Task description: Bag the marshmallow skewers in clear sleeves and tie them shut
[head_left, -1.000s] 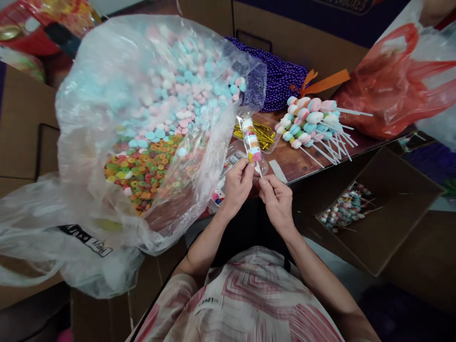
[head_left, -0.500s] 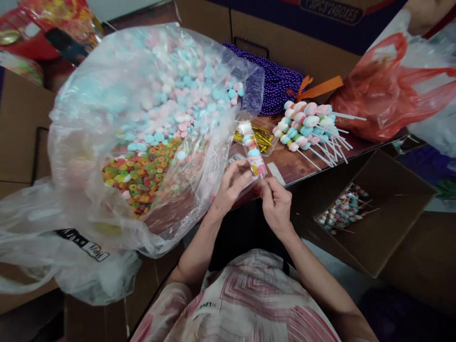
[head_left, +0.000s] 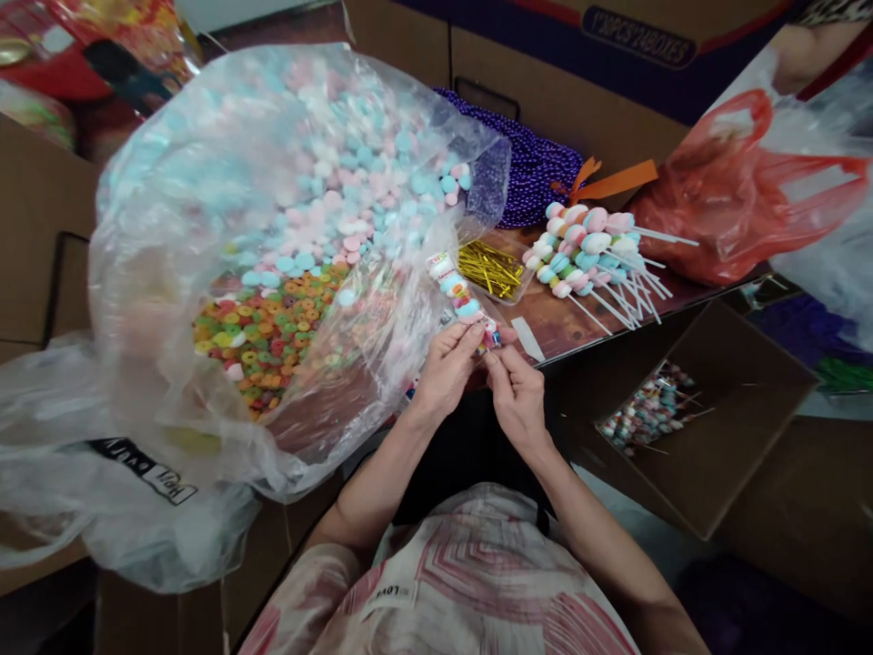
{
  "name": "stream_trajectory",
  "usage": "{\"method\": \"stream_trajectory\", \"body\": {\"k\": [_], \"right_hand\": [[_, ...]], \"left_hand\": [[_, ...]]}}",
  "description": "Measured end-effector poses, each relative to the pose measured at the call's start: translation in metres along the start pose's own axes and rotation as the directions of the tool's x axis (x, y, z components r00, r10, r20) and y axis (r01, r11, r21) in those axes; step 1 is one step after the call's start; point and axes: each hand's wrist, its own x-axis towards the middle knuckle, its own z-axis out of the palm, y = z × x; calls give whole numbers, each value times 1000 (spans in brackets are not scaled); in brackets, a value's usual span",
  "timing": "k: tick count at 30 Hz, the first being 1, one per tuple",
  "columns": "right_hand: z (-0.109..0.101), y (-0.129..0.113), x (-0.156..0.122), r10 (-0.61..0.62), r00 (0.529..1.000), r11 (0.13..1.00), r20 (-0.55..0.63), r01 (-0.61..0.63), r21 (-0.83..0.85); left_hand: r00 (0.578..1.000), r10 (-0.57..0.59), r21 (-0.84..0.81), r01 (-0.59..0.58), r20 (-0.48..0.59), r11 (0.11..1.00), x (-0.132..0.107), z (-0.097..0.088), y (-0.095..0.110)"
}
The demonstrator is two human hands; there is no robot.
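A marshmallow skewer in a clear printed wrapper (head_left: 456, 289) tilts up and to the left from between my hands. The fingers of my left hand (head_left: 446, 364) close round its lower end. At the gathered bottom of the wrapper, my right hand (head_left: 515, 387) pinches with thumb and forefinger; the stick itself is mostly hidden by fingers. Just beyond lies a clear tray of gold twist ties (head_left: 491, 268). Unwrapped marshmallow skewers (head_left: 587, 241) with white sticks are piled on the table (head_left: 576, 329) to the right.
A large clear bag of marshmallows and ring candies (head_left: 293, 218) covers the left. Purple bead strands (head_left: 536, 168) lie at the back, beside a red plastic bag (head_left: 737, 200). Below right, an open cardboard box (head_left: 737, 428) contains wrapped skewers. Another person's arm (head_left: 818, 50) shows at top right.
The wrapped skewer has tipped further left, and my left hand has closed lower round its base. My right hand has shifted slightly left and still pinches the bottom end.
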Motion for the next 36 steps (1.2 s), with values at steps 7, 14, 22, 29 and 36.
{"method": "stream_trajectory", "body": {"k": [7, 14, 22, 29, 36], "right_hand": [[5, -6, 14, 180, 982, 952, 58, -188, 242], [-12, -25, 43, 198, 831, 960, 520, -272, 69], [-24, -1, 107, -24, 998, 638, -51, -24, -770], [-11, -9, 115, 161, 985, 511, 59, -32, -859], [-18, -6, 115, 74, 996, 585, 58, 4, -811]], "left_hand": [[996, 87, 82, -88, 20, 993, -5, -9, 1], [998, 26, -101, -19, 64, 995, -7, -13, 26], [996, -1, -121, -9, -84, 993, 1, -15, 16], [995, 11, -161, -28, -103, 987, 4, -18, 14], [987, 47, -95, -62, -152, 994, 6, -19, 22]]}}
